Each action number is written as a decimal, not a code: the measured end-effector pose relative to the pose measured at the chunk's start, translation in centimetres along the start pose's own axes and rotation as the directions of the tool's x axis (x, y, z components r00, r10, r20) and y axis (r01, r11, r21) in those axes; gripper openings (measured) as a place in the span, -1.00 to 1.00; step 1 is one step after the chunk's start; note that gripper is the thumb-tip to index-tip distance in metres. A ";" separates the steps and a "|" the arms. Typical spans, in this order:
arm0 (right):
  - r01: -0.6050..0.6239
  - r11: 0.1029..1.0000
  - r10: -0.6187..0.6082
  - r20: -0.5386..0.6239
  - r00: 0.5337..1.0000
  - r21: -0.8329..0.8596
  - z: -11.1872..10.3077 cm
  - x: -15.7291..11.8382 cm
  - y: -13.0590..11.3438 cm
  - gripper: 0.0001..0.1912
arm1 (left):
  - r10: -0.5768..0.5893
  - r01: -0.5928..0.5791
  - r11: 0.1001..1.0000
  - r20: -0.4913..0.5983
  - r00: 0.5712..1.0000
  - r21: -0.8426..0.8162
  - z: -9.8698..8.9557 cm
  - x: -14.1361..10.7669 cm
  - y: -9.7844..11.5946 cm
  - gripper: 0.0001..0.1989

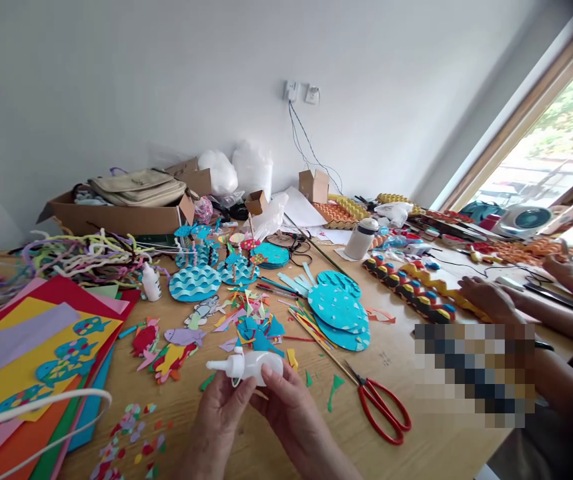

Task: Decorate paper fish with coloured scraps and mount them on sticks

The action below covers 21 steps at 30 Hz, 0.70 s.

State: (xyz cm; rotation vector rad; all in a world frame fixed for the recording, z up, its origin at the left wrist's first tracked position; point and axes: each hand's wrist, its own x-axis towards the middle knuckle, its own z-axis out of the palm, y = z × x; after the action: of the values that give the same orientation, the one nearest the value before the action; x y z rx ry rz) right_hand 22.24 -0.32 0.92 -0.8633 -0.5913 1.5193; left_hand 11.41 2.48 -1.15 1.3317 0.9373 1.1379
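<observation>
A white squeeze bottle with a long nozzle (259,367) lies sideways between my two hands, nozzle to the left. My left hand (223,407) grips it near the cap, thumb against the underside. Around the bottle's rear body are the fingers of my right hand (286,400). Blue paper scraps (259,330) and a purple paper fish (185,335) lie just beyond the hands. To the right rest red-handled scissors (383,410), their blades partly open. Small coloured paper dots (129,440) are scattered at the lower left.
Coloured sheets (31,333) with paper fish cover the left side. Blue ovals (339,310) lie ahead, and another glue bottle (151,283) stands upright. A cardboard box (111,217) is at the back. Other people's hands (491,300) work at the right.
</observation>
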 end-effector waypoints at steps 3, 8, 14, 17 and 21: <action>0.160 0.870 -0.175 0.009 0.984 -0.466 -1.1 0.6 -1.4 -0.65 | -0.055 0.051 0.995 -0.036 0.998 -0.089 0.1 0.9 0.0 -0.46; 0.345 0.175 -0.293 0.286 0.912 -0.922 -0.7 2.1 -4.3 -0.60 | -0.098 0.095 0.984 -0.011 0.995 -0.150 0.1 3.1 -0.7 -0.48; 0.357 -0.102 -0.216 0.371 0.903 -0.928 -0.3 4.5 -6.3 -0.73 | -0.031 0.032 0.999 0.021 0.999 -0.036 -0.2 4.0 -0.8 -0.50; 0.346 -0.057 -0.293 0.347 0.891 -0.937 -2.3 7.3 -7.3 -0.74 | 0.037 -0.042 0.992 0.040 0.999 0.118 -1.3 2.5 -1.0 -0.54; 0.258 0.090 -0.458 0.190 0.868 -0.962 -5.7 12.7 -9.1 -0.79 | 0.117 -0.175 0.916 0.179 0.977 0.360 -3.8 -0.5 -0.8 -0.74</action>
State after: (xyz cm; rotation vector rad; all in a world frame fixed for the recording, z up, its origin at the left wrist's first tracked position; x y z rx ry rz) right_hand 32.38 12.78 2.45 -1.6363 -1.6357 0.3659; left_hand 7.63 2.95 -2.24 1.8004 0.9850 0.9790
